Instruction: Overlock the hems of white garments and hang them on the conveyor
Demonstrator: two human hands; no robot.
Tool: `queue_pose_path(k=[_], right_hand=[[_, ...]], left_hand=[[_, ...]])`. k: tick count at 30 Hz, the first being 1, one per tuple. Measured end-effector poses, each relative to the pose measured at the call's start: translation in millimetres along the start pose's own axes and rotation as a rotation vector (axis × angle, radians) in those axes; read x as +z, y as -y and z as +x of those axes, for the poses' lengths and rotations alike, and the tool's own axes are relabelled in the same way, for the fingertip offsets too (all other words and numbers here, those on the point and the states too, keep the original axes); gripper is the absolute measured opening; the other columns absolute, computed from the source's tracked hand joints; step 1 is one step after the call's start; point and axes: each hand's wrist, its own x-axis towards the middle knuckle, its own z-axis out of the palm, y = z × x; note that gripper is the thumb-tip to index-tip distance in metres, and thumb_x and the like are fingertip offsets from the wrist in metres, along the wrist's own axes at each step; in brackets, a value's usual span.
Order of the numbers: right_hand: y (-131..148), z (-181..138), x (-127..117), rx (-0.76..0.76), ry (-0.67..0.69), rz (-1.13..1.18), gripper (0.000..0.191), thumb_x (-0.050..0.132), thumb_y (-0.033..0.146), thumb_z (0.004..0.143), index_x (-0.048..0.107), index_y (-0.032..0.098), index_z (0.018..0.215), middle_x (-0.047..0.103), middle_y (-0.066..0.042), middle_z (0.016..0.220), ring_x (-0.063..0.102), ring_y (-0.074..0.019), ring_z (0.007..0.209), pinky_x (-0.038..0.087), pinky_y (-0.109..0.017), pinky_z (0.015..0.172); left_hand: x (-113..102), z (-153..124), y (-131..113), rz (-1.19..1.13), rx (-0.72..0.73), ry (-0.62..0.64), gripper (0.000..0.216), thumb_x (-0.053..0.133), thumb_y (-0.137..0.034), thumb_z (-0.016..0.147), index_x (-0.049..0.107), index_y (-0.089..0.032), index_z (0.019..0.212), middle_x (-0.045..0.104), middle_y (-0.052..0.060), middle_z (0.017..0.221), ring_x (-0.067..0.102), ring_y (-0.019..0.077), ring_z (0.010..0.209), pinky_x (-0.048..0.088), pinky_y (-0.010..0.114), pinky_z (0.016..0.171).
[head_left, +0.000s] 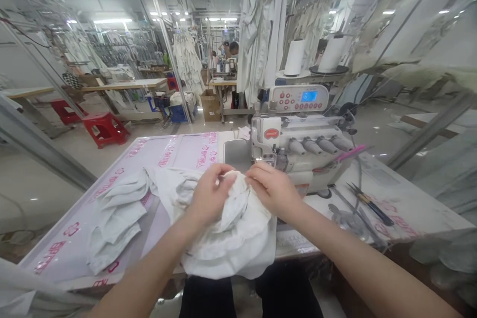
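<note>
Both hands meet on a white fabric bundle (238,241) just in front of the overlock machine (298,146). The bundle lies on the near edge of the surface (175,154) and hangs over it toward the person. The left hand (210,194) is clenched on a bunched fold at the top of the bundle. The right hand (272,189) pinches the same fold from the other side, its fingertips nearly touching the left hand's. A loose pile of white cut pieces (115,218) lies to the left of the machine, well apart from the hands. To the right of the machine lie dark scissors (368,203). On top of it sits a control panel (298,98) with a lit blue screen, and behind it stand two white thread cones (294,57).
</note>
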Motion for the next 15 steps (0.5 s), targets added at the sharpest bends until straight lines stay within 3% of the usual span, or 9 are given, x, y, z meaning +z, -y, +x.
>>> queue_pose_path(k=[2, 3, 5, 7, 9, 11, 15], right_hand=[[3, -16, -13, 0.047, -0.145, 0.034, 0.016, 0.036, 0.019, 0.086, 0.052, 0.018, 0.085, 0.055, -0.004, 0.085, 0.052, -0.0143, 0.077, 0.038, -0.024, 0.066], [4, -26, -19, 0.114, -0.225, 0.045, 0.015, 0.037, 0.021, 0.086, 0.051, 0.018, 0.083, 0.055, -0.004, 0.08, 0.052, -0.0147, 0.074, 0.038, -0.024, 0.065], [3, -47, -26, 0.302, -0.304, 0.091, 0.017, 0.039, 0.027, 0.086, 0.049, 0.018, 0.075, 0.053, -0.001, 0.066, 0.049, -0.0138, 0.062, 0.038, -0.024, 0.058], [-1, -65, -26, 0.451, -0.246, 0.209, 0.026, 0.039, 0.032, 0.086, 0.045, 0.018, 0.065, 0.047, 0.001, 0.055, 0.045, -0.0116, 0.051, 0.035, -0.022, 0.051], [-4, -74, -19, 0.501, -0.154, 0.339, 0.032, 0.037, 0.035, 0.087, 0.043, 0.017, 0.06, 0.045, 0.002, 0.051, 0.043, -0.0105, 0.049, 0.033, -0.021, 0.048], [-5, -76, -12, 0.499, -0.106, 0.398, 0.034, 0.037, 0.037, 0.087, 0.042, 0.017, 0.059, 0.044, 0.003, 0.052, 0.043, -0.0101, 0.049, 0.033, -0.021, 0.049], [3, -69, -4, 0.53, -0.075, 0.439, 0.036, 0.04, 0.041, 0.084, 0.042, 0.016, 0.059, 0.044, 0.003, 0.052, 0.042, -0.0096, 0.05, 0.033, -0.021, 0.049]], left_hand=[[3, -25, -9, 0.237, 0.237, -0.147, 0.021, 0.057, -0.025, 0.069, 0.061, -0.02, 0.089, 0.057, 0.005, 0.09, 0.048, 0.0204, 0.089, 0.035, 0.028, 0.08], [4, -37, -11, 0.301, 0.273, -0.11, 0.021, 0.056, -0.023, 0.07, 0.061, -0.021, 0.09, 0.058, 0.005, 0.09, 0.049, 0.0203, 0.09, 0.035, 0.028, 0.081], [8, -57, -11, 0.36, 0.155, 0.084, 0.023, 0.05, -0.023, 0.075, 0.061, -0.023, 0.096, 0.06, 0.005, 0.091, 0.051, 0.0203, 0.089, 0.035, 0.027, 0.081], [13, -62, -3, 0.349, -0.038, 0.239, 0.03, 0.047, -0.028, 0.078, 0.058, -0.024, 0.105, 0.058, 0.005, 0.104, 0.049, 0.022, 0.097, 0.031, 0.029, 0.087], [20, -55, 8, 0.239, -0.187, 0.361, 0.035, 0.048, -0.035, 0.078, 0.056, -0.022, 0.109, 0.057, 0.007, 0.108, 0.048, 0.0234, 0.1, 0.031, 0.031, 0.088], [24, -43, 16, 0.096, -0.295, 0.474, 0.034, 0.048, -0.039, 0.077, 0.059, -0.019, 0.102, 0.06, 0.007, 0.094, 0.054, 0.0207, 0.084, 0.038, 0.028, 0.075], [19, -47, 4, 0.032, -0.38, 0.455, 0.03, 0.048, -0.042, 0.076, 0.061, -0.019, 0.089, 0.059, 0.003, 0.074, 0.052, 0.0137, 0.061, 0.039, 0.021, 0.055]])
